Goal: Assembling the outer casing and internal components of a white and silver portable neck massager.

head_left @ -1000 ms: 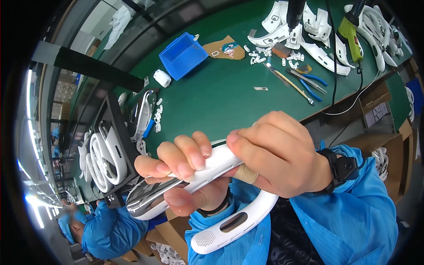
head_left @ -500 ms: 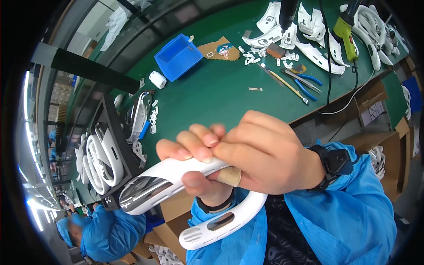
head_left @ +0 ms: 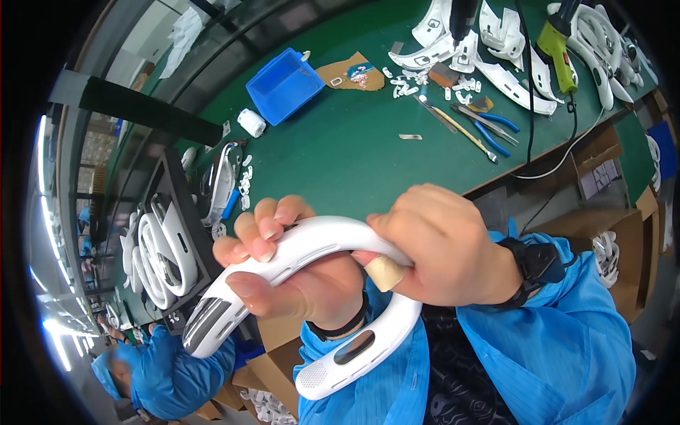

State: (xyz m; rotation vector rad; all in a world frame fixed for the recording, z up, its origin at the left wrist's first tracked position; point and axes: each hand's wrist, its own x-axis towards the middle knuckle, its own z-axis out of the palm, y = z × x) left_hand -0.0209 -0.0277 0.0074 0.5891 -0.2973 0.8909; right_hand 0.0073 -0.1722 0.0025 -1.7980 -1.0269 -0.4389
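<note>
A white, curved, U-shaped neck fan (head_left: pixel 333 231) with slotted edges and dark glossy panels is held between both hands, in front of my chest. My left hand (head_left: pixel 283 269) wraps round its left arm, thumb on the near side and fingers over the top. My right hand (head_left: pixel 439 241), with a tan wrap on the thumb and a black watch on the wrist, grips the bend at the right. The fan's other arm, with a perforated end and a dark oval panel, curves back below my hands.
On the green table (head_left: pixel 319 156) stand a blue bin (head_left: pixel 283 85) and a white roll (head_left: pixel 251 122). Pliers (head_left: pixel 489 131), a brush (head_left: pixel 464 134), white shells and a yellow-green tool (head_left: pixel 558 60) lie at far right. A black tray (head_left: pixel 185 212) holds more fans. Another person (head_left: pixel 170 368) sits at lower left.
My left hand has slid left and down along the fan, away from the right hand. The fan's left arm has turned a little, its top now showing between my hands.
</note>
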